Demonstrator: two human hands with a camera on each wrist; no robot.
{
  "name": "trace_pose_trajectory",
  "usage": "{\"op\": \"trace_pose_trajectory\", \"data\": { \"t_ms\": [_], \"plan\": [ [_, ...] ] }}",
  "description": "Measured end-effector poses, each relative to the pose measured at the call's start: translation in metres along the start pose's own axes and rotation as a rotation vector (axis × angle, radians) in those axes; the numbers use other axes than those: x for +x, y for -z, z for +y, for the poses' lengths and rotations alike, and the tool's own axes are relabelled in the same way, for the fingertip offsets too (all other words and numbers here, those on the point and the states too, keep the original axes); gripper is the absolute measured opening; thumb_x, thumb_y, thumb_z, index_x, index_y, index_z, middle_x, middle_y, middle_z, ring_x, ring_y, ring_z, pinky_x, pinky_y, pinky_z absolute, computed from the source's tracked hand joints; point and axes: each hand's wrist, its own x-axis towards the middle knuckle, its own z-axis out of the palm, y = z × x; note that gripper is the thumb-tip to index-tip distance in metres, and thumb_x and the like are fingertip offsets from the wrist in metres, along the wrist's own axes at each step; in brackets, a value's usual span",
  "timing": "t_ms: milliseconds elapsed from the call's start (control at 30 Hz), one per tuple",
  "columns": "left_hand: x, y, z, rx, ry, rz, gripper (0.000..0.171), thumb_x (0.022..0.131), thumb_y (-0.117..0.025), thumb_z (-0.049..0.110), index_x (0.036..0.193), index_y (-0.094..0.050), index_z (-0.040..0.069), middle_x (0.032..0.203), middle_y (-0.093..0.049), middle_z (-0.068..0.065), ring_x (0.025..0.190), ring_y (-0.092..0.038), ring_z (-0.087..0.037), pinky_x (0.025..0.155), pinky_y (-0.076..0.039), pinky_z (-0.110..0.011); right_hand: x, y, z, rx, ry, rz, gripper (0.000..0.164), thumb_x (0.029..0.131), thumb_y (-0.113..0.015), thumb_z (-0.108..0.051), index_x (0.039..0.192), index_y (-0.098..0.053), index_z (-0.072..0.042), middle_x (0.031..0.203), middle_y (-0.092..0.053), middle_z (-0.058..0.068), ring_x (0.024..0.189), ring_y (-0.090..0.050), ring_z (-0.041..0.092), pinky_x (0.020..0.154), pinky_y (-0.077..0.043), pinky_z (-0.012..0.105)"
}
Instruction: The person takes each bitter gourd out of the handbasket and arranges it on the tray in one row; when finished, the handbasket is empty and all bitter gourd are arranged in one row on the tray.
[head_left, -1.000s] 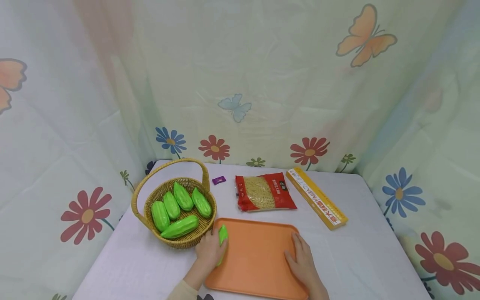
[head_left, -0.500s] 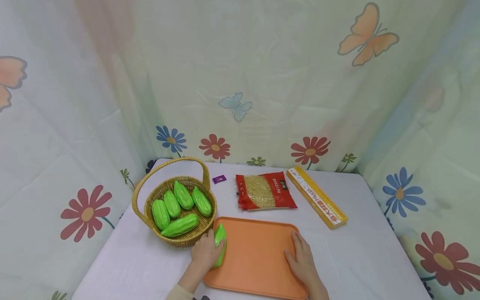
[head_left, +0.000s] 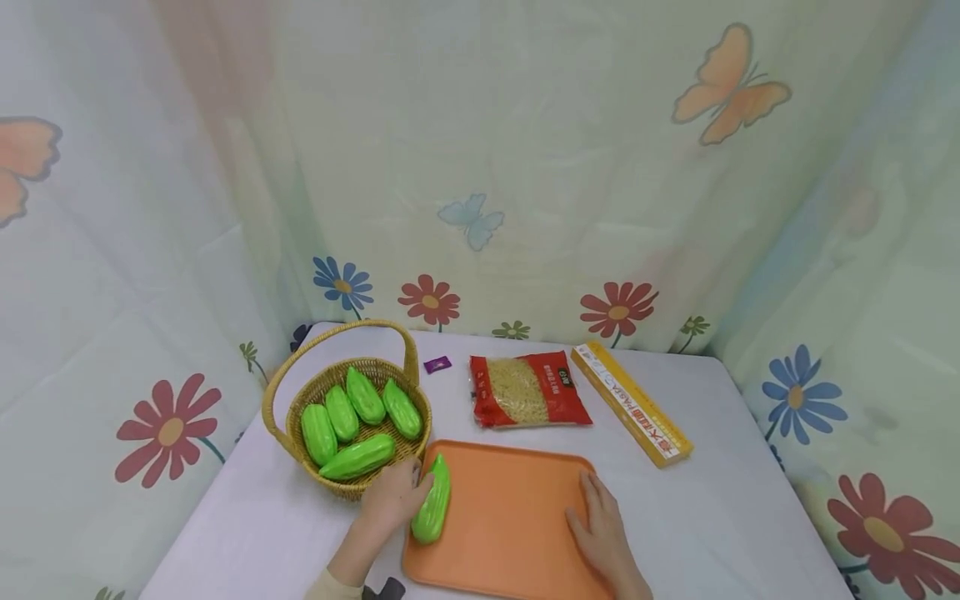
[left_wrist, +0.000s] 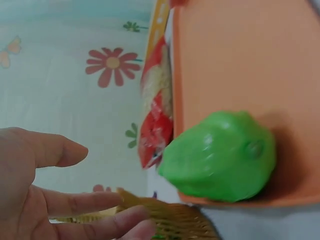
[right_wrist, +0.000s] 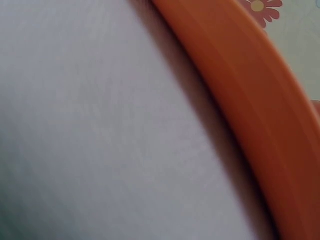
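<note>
A green ridged gourd [head_left: 432, 502] lies lengthwise along the left side of the orange tray [head_left: 510, 525]. My left hand [head_left: 392, 493] is just left of it, between the gourd and the wicker basket [head_left: 362, 488]. In the left wrist view, this left hand [left_wrist: 45, 185] has its thumb and fingers spread, with a gap between them and the gourd [left_wrist: 220, 155]. My right hand [head_left: 602, 533] rests at the tray's right edge, fingers extended along the rim and thumb over the tray. In the right wrist view only the tray's outer wall [right_wrist: 240, 85] shows clearly.
The handled basket at left holds several similar gourds [head_left: 360, 457]. Behind the tray lie a small purple packet [head_left: 437, 364], a red bag of pasta [head_left: 528, 390] and a long yellow pasta box [head_left: 632, 402]. A floral curtain [head_left: 525, 183] encloses the white table [head_left: 720, 500].
My left hand has let go of the gourd and drawn back left toward the basket, leaving the gourd on the tray. The right hand stays at the tray's edge.
</note>
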Motion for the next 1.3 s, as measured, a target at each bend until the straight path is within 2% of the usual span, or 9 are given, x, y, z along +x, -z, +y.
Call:
{"op": "trace_pose_trajectory", "data": {
  "t_ms": [133, 233, 433, 633, 733, 1000, 1300],
  "plan": [
    [0.005, 0.012, -0.002, -0.034, -0.003, 0.033, 0.032, 0.088, -0.057, 0.029, 0.106, -0.062, 0.003, 0.068, -0.057, -0.007, 0.054, -0.051, -0.019, 0.043, -0.038, -0.033, 0.002, -0.001, 0.001, 0.000, 0.001, -0.004, 0.060, 0.081, -0.064, -0.007, 0.132, -0.037, 0.011, 0.131, -0.035, 0.030, 0.118, -0.032, 0.047, 0.092, -0.027, 0.059],
    [0.009, 0.019, -0.005, -0.063, 0.013, 0.063, 0.029, 0.088, -0.058, 0.028, 0.104, -0.062, 0.004, 0.079, -0.061, -0.008, 0.063, -0.053, -0.019, 0.049, -0.040, -0.032, 0.002, -0.001, 0.002, -0.007, -0.019, -0.027, 0.060, 0.083, -0.063, -0.008, 0.132, -0.036, 0.010, 0.131, -0.035, 0.029, 0.118, -0.031, 0.046, 0.093, -0.027, 0.058],
    [0.021, 0.031, -0.012, -0.173, 0.039, 0.091, 0.035, 0.089, -0.056, 0.028, 0.109, -0.060, -0.001, 0.096, -0.063, -0.016, 0.074, -0.057, -0.023, 0.055, -0.045, -0.034, 0.003, -0.001, 0.002, -0.008, -0.036, -0.042, 0.060, 0.083, -0.063, -0.008, 0.133, -0.036, 0.010, 0.132, -0.034, 0.029, 0.119, -0.031, 0.046, 0.094, -0.026, 0.058],
    [0.030, 0.042, -0.020, -0.230, 0.080, 0.064, 0.041, 0.091, -0.053, 0.029, 0.116, -0.056, -0.003, 0.106, -0.060, -0.021, 0.093, -0.058, -0.035, 0.067, -0.049, -0.043, 0.002, -0.002, 0.002, -0.012, -0.020, -0.024, 0.060, 0.082, -0.064, -0.008, 0.132, -0.037, 0.010, 0.130, -0.035, 0.031, 0.117, -0.032, 0.047, 0.093, -0.027, 0.058],
    [0.037, 0.049, -0.025, -0.233, 0.101, 0.066, 0.043, 0.092, -0.051, 0.029, 0.119, -0.054, -0.004, 0.109, -0.059, -0.024, 0.098, -0.057, -0.038, 0.071, -0.049, -0.046, 0.002, -0.003, 0.002, -0.017, -0.010, -0.017, 0.060, 0.081, -0.064, -0.008, 0.132, -0.037, 0.011, 0.130, -0.036, 0.031, 0.117, -0.033, 0.047, 0.092, -0.027, 0.058],
    [0.052, 0.064, -0.039, -0.237, 0.155, 0.027, 0.048, 0.094, -0.046, 0.030, 0.127, -0.047, -0.006, 0.115, -0.055, -0.028, 0.102, -0.054, -0.040, 0.076, -0.048, -0.047, 0.002, -0.004, 0.005, -0.021, -0.030, -0.030, 0.060, 0.082, -0.064, -0.008, 0.132, -0.037, 0.010, 0.131, -0.035, 0.029, 0.119, -0.031, 0.045, 0.094, -0.027, 0.058],
    [0.066, 0.065, -0.046, -0.248, 0.188, 0.001, 0.050, 0.093, -0.046, 0.031, 0.127, -0.047, -0.005, 0.111, -0.057, -0.024, 0.096, -0.057, -0.034, 0.073, -0.048, -0.043, 0.003, -0.002, 0.003, -0.011, -0.062, -0.069, 0.062, 0.083, -0.064, -0.009, 0.134, -0.034, 0.009, 0.134, -0.032, 0.029, 0.121, -0.029, 0.045, 0.096, -0.024, 0.058]
  ]
}}
